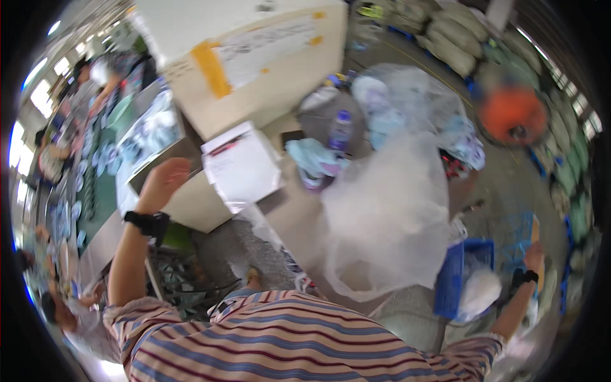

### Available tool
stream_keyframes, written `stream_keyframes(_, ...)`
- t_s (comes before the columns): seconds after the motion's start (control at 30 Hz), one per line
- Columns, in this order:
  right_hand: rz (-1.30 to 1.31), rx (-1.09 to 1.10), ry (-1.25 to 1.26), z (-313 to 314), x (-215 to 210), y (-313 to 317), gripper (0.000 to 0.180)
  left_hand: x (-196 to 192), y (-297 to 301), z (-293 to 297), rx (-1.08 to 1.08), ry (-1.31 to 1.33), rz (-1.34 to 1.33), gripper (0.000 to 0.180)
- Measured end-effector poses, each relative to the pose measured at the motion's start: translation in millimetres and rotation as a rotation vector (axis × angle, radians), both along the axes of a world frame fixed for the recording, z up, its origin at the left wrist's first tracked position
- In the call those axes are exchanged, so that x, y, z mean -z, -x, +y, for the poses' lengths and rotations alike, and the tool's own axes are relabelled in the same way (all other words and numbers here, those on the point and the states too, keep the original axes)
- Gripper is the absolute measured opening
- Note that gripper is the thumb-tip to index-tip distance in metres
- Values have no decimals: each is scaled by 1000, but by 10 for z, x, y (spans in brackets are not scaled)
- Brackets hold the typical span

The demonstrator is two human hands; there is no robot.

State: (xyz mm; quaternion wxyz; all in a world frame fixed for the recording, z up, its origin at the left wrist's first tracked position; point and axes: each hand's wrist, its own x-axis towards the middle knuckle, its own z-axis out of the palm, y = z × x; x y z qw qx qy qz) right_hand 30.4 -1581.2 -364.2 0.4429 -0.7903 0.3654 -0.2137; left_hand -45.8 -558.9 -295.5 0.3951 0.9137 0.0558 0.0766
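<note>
My left hand (163, 184), with a black band on its wrist, is raised beside a stack of white paper (242, 167) at the table's left end. Its fingers are smeared and partly turned away, and no held thing shows. Far out to the right is my right hand (533, 256), also banded at the wrist, near a blue wire-like rack (519, 239). It is small and blurred, so its grip is unclear. Between the hands, a big clear plastic bag (385, 216) lies puffed up over the table (299, 223), apart from both.
A large white box (254, 105) stands behind the paper. A purple-capped bottle (342, 130) and light-blue wrapped items (312, 156) sit behind the bag. A blue crate (450, 280) is at the right. Sacks (455, 32) line the far side; people work along a green conveyor (95, 197) at left.
</note>
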Motion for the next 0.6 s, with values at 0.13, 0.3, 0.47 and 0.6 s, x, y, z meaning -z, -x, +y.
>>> stream_keyframes(0.13,-237,-559,141,2524,-1220,-892,42,221,170,302,72,-63,93,29)
stream_keyframes(0.3,-208,-1437,459,6240,-1864,-846,37,537,595,1029,200,-325,-3,26)
stream_keyframes(0.47,-399,-2357,1093,9551,-1711,-515,51,712,1187,2213,-107,-224,-89,24)
stream_keyframes(0.6,-519,-2232,1519,11592,-1208,-726,55,393,1269,2626,-78,-45,-285,28)
